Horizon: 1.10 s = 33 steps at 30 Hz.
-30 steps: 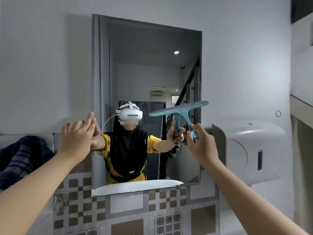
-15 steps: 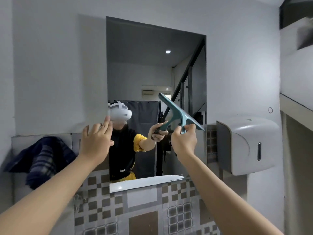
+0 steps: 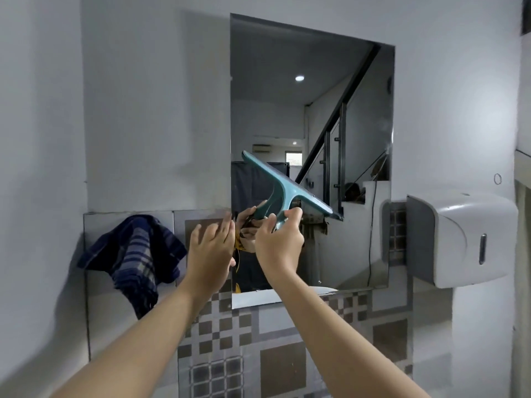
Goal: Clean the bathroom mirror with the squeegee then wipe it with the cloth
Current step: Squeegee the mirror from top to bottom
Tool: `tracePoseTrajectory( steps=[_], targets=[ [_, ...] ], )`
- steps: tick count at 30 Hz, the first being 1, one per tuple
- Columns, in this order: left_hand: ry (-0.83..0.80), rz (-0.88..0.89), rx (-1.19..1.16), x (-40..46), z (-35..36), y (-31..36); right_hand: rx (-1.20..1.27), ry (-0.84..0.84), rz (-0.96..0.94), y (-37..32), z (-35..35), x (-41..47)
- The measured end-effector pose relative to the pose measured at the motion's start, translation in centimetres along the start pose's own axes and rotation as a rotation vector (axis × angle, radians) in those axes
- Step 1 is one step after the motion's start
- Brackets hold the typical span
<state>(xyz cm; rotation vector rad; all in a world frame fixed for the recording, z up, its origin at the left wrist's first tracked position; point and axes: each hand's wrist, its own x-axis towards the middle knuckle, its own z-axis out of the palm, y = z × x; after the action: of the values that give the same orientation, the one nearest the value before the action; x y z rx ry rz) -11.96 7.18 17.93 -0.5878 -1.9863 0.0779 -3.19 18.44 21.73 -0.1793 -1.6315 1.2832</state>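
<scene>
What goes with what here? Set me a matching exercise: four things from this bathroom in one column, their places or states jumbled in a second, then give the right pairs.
Things
1. squeegee
2. cloth
3. dispenser
4. left hand

Places or states
A. mounted on the wall right of the mirror
B. open, holding nothing
C. draped on the wall left of the mirror
D. gripped by the right hand, blade tilted

Pairs: 1-D, 2-C, 3-A, 4-B
</scene>
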Motion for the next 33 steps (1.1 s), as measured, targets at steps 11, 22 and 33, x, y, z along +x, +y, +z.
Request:
tracePoseTrajectory(
  steps=[11,22,33],
  targets=[
    [0.031,-0.004,-0.036,0.0,0.4,0.0,-0.408,-0.068,-0.409,3.9,-2.4,0.6],
    [0.139,0.049,0.003,-1.2,1.5,-0.1,-0.670,-0.112,-0.640,6.6,-6.8,5.2],
    [0.160,0.074,0.051,-0.9,1.5,0.0,-0.773,-0.124,-0.802,10.6,-13.0,9.8]
  ],
)
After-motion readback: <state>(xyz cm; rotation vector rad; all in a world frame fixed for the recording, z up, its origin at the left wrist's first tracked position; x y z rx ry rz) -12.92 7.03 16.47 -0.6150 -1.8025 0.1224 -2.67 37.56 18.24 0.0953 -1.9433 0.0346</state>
